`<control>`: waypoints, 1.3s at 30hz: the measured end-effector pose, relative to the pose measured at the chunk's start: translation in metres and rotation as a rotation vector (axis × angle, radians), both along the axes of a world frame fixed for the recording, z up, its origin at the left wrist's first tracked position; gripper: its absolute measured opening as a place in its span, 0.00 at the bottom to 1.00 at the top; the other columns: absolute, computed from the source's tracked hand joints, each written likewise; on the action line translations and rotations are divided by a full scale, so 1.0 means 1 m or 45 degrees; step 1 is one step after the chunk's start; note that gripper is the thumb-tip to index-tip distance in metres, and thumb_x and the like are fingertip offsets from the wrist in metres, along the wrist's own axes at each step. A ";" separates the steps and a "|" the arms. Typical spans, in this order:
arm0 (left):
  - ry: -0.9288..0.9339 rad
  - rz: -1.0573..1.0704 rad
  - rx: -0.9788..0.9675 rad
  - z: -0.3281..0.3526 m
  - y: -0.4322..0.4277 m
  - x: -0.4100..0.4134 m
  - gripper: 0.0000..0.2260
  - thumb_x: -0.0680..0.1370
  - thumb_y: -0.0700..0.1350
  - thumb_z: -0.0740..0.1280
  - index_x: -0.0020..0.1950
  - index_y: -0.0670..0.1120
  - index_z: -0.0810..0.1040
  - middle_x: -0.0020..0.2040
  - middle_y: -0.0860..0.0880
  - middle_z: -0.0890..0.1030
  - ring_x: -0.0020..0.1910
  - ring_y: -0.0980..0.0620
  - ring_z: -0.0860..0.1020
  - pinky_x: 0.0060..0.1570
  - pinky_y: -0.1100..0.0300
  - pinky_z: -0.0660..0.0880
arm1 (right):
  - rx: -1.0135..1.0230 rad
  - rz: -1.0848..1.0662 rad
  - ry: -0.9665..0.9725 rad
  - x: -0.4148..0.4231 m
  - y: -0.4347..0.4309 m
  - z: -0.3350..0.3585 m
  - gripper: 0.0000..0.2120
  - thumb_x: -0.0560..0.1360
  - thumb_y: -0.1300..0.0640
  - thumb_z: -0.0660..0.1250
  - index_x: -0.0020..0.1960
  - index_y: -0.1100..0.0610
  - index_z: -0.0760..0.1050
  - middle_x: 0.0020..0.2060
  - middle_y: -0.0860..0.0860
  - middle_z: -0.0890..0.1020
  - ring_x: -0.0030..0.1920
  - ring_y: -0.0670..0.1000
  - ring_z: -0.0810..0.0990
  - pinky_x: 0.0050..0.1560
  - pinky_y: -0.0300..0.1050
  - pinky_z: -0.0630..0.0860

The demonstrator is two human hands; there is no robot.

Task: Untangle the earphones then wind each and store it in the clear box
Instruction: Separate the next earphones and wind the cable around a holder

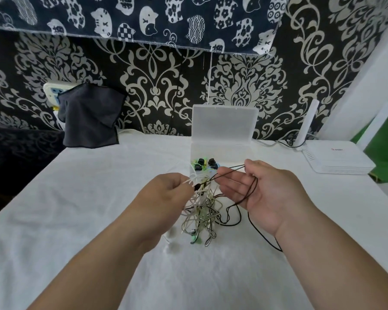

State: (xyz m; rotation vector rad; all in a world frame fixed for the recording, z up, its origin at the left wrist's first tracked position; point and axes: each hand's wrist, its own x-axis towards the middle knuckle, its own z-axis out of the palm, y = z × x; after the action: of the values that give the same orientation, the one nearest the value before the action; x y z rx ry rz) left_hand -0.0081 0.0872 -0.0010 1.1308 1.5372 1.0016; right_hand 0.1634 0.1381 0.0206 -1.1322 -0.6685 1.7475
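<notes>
Fingers [182, 184] of left hand [164, 194] pinch the white tangle [202, 212]; right hand [263, 194] lies open, black cord [232, 169] looped over it: best drawn out slowly.

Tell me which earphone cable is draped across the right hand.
The dark cable: it loops across the palm of the right hand. The white cables are pinched by the left hand and hang down in the tangle.
</notes>
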 end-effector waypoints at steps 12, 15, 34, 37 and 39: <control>0.393 0.412 0.258 -0.003 0.003 0.001 0.04 0.75 0.36 0.64 0.42 0.43 0.76 0.34 0.44 0.83 0.31 0.46 0.79 0.30 0.58 0.72 | 0.247 0.230 -0.043 -0.009 -0.012 0.012 0.13 0.84 0.58 0.58 0.41 0.59 0.69 0.41 0.63 0.85 0.42 0.63 0.86 0.40 0.50 0.82; 0.316 0.435 0.186 -0.002 0.002 0.000 0.03 0.74 0.36 0.67 0.40 0.42 0.77 0.31 0.47 0.84 0.30 0.48 0.80 0.28 0.61 0.72 | 0.228 0.141 0.066 -0.007 -0.008 0.011 0.12 0.84 0.60 0.57 0.41 0.58 0.68 0.42 0.64 0.84 0.42 0.63 0.86 0.43 0.51 0.83; -0.107 -0.176 -0.124 -0.004 -0.001 -0.005 0.16 0.81 0.47 0.67 0.47 0.32 0.78 0.37 0.44 0.76 0.36 0.50 0.72 0.45 0.53 0.71 | 0.179 0.350 0.352 0.002 -0.006 0.014 0.10 0.67 0.60 0.58 0.31 0.54 0.58 0.28 0.51 0.56 0.25 0.50 0.60 0.42 0.50 0.74; -0.076 -0.177 -0.031 -0.002 -0.002 -0.005 0.10 0.79 0.46 0.69 0.43 0.40 0.83 0.35 0.47 0.76 0.36 0.52 0.72 0.42 0.57 0.71 | 0.182 0.309 0.336 0.003 -0.004 0.015 0.12 0.66 0.61 0.60 0.30 0.53 0.58 0.28 0.50 0.56 0.25 0.50 0.60 0.40 0.49 0.75; -0.067 -0.148 0.035 0.000 -0.002 -0.004 0.08 0.78 0.44 0.70 0.40 0.44 0.84 0.34 0.48 0.77 0.34 0.53 0.71 0.39 0.60 0.70 | 0.208 0.264 0.281 0.004 -0.003 0.014 0.15 0.67 0.61 0.65 0.30 0.53 0.59 0.27 0.50 0.57 0.25 0.49 0.61 0.40 0.48 0.75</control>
State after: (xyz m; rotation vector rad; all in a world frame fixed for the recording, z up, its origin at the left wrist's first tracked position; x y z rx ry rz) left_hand -0.0123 0.0848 -0.0007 1.1894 1.4036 0.9690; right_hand 0.1676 0.1346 0.0346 -0.7669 -0.7976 1.9193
